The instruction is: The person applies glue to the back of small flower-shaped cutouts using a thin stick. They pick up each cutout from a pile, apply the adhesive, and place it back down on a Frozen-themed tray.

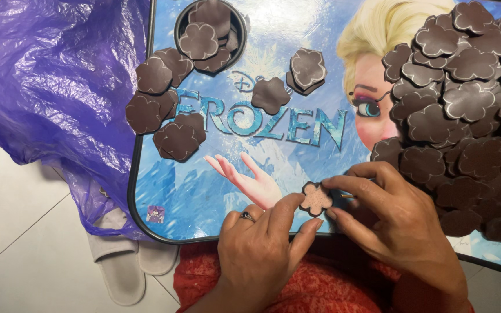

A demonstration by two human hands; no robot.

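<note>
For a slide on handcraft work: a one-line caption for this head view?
Both hands, left hand and right hand, pinch a flower-shaped piece over a printed tray.

- Left hand [262, 243]: back upward, wrist entering from the lower edge; thumb and forefinger pinched on the left edge of the flower-shaped piece [316, 199]; ring on one finger
- Right hand [395, 223]: back upward, just right of the piece; fingers curled, fingertips [330, 182] gripping its right edge from above and below
</note>
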